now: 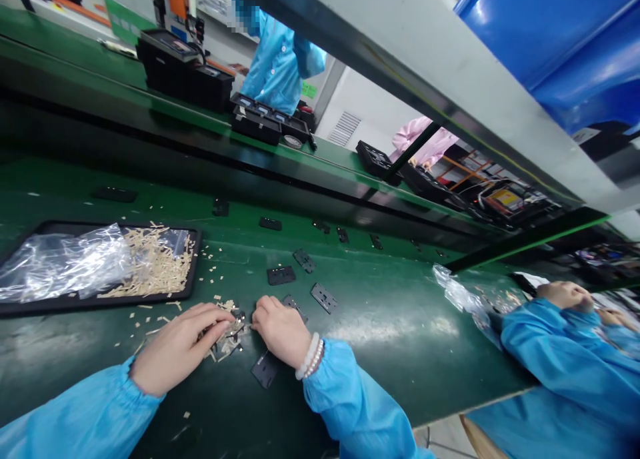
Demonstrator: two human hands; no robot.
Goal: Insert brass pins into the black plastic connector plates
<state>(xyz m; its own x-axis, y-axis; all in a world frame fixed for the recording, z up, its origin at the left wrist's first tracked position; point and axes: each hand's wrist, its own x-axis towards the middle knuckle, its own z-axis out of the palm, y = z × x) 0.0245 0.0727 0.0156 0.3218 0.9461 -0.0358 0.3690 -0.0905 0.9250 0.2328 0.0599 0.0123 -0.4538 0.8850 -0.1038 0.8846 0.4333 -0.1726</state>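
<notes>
My left hand (177, 344) reaches to the edge of a small pile of beige strips and small dark pieces (229, 338). Its thumb and fingers come together there, and what is between them is too small to make out. Across the pile, my right hand (280, 329), with a beaded bracelet at the wrist, has its fingers curled in; whatever they pinch is hidden. One flat black plastic part (265, 369) lies just below the right hand. Another black part (296, 307) shows partly behind its knuckles.
A black tray (196, 262) at left holds clear plastic bags (65, 259) and many beige strips (155, 262). Several black parts (324, 298) lie across the green table (390, 326). A co-worker's hands (565, 294) are at right, near a clear bag (460, 292). A raised shelf runs behind.
</notes>
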